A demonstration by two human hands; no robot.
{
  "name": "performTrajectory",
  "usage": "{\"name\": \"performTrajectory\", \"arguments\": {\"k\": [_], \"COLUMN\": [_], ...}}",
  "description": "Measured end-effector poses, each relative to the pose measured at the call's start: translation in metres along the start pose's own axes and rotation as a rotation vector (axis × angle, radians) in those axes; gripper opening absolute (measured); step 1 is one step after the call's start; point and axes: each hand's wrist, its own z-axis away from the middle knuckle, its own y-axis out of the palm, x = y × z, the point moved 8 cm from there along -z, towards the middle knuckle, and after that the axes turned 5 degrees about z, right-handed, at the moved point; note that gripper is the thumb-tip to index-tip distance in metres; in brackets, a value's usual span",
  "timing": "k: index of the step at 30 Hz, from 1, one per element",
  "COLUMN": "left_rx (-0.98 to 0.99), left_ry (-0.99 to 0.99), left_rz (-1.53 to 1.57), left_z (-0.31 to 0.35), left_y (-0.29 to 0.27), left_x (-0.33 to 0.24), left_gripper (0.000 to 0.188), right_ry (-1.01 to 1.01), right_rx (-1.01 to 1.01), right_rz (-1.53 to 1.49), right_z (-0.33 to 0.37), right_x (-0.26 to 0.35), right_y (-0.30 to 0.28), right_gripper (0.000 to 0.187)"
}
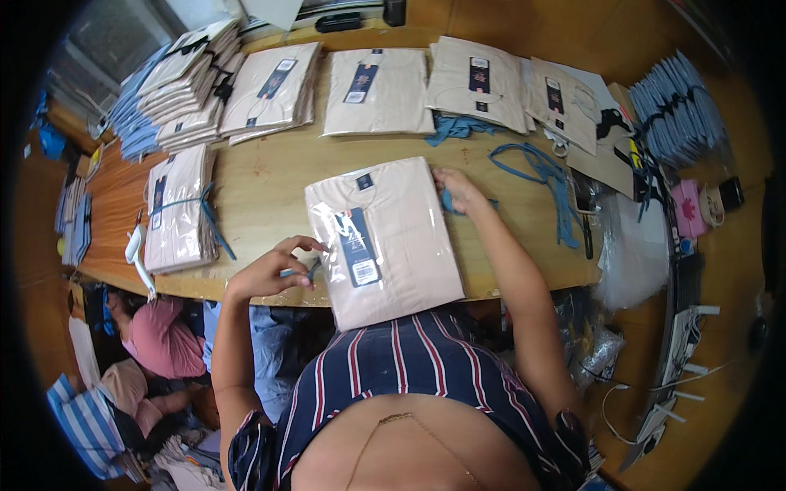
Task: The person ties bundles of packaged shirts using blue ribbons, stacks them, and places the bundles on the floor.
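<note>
A stack of folded cream garments in clear plastic bags [401, 237], with a dark blue hang tag on top, lies at the table's front edge against my body. At its left side my left hand [274, 270] has its fingers curled, with a short bit of blue cloth strip [314, 268] at the fingertips. My right hand [458, 190] is closed at the upper right edge on a blue cloth strip [448, 202], whose end trails on the table. Whether the strip runs beneath the stack is hidden.
Several bagged cream stacks [377, 102] line the table's back. A stack tied with blue strip [176, 217] stands left, beside a white handheld tool [137, 254]. Loose blue strips [553, 184] and blue bundles [675, 110] are at right. A person in pink [164, 340] is low at left.
</note>
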Motion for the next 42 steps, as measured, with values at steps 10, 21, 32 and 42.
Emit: {"name": "performTrajectory", "arguments": {"k": [10, 21, 32, 42], "left_rx": [-0.510, -0.845, -0.326, -0.187], "left_ry": [0.000, 0.248, -0.142, -0.035], "left_rz": [1.012, 1.390, 0.145, -0.001], "left_z": [0.040, -0.037, -0.133, -0.131], "left_y": [-0.038, -0.046, 0.096, 0.107], "left_x": [0.064, 0.033, 0.015, 0.013], "left_gripper": [0.035, 0.017, 0.019, 0.012], "right_ry": [0.121, -0.219, -0.234, -0.850], "right_rx": [0.403, 0.035, 0.041, 0.031], "right_rz": [0.900, 0.974, 1.140, 0.758], "right_z": [0.103, 0.102, 0.149, 0.155], "right_x": [-0.015, -0.006, 0.007, 0.074], "right_y": [0.006, 0.020, 0.040, 0.062], "right_gripper": [0.019, 0.049, 0.020, 0.034]}}
